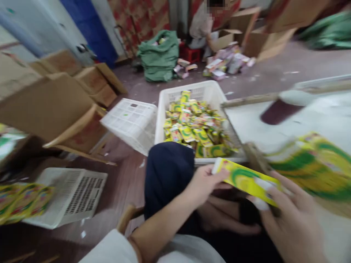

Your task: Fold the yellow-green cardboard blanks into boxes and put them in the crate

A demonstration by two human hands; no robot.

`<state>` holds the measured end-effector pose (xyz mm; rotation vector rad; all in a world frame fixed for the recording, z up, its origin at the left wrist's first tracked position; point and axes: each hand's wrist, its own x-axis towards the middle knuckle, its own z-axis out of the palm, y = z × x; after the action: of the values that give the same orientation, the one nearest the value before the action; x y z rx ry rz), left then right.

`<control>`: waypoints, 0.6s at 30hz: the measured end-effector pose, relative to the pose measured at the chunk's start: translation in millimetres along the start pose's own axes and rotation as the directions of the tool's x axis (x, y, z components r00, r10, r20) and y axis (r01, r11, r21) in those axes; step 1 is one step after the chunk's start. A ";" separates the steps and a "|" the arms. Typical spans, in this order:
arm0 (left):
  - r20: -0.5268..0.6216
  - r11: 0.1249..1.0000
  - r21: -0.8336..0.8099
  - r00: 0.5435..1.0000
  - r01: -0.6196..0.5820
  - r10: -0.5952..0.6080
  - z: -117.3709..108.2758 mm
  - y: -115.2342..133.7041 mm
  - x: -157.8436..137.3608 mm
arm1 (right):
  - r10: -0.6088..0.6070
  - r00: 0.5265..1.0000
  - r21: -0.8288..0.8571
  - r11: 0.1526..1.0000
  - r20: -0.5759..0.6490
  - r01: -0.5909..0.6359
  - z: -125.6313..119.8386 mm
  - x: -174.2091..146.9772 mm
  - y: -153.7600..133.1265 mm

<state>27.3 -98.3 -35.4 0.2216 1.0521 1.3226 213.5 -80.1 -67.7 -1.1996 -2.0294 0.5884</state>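
Head view: the person's left hand (207, 180) grips the white-edged end of a yellow carton (244, 179) with green print, thumb on the upper face and fingers curled beneath. The right hand (290, 215) is closed on the opposite end, white coverings on its thumb and one finger; blur hides the exact contact. The carton is held tilted above the lap, just beyond the near rim of a white basket (159, 120) on the person's side.

The basket contains a loose heap of yellow packets (189, 126). To the right, a white-topped table (244, 117) bears a blurred stack of yellow-green cartons (309, 164), near the right hand, and a dark red cup (281, 109) farther back. To the left are a tilted white crate (131, 120), touching or just beside the basket, an open cardboard box (46, 106) and a grey-white crate (79, 193). At the back, a co-worker (201, 25) sits near a green sack (160, 58) and a heap of pinkish packs (229, 62) on the floor.
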 end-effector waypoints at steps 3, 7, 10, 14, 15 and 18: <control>0.025 0.998 0.063 1.000 -0.014 0.012 -4.5 4.2 1.5 | -0.146 0.989 -0.079 0.986 -0.020 0.144 -3.3 3.0 -7.1; 0.051 0.996 0.090 0.998 -0.028 0.023 -4.6 7.1 -1.2 | -0.200 0.980 -0.020 0.980 0.006 0.200 -6.2 2.9 -12.1; 0.072 0.992 0.122 0.997 -0.030 0.021 -3.0 7.3 -4.3 | -0.142 0.990 0.068 0.988 0.005 0.142 -7.7 -0.7 -12.7; 0.120 0.984 0.171 0.992 -0.047 0.026 -0.7 5.5 -7.4 | 0.067 0.993 0.228 0.973 -0.093 -0.044 4.6 -1.9 -15.3; 0.121 0.983 0.177 0.992 -0.048 0.027 -0.3 6.0 -7.4 | 0.102 0.990 0.259 0.963 -0.099 -0.073 8.3 -0.9 -16.6; 0.083 0.982 0.173 0.995 -0.072 0.058 0.4 15.6 -1.7 | 0.132 0.989 0.265 0.958 -0.071 -0.109 9.2 7.1 -17.9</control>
<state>17.2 -94.9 -23.9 0.4402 1.1034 1.2699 194.1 -82.5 -59.2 -1.1729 -1.7511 0.8201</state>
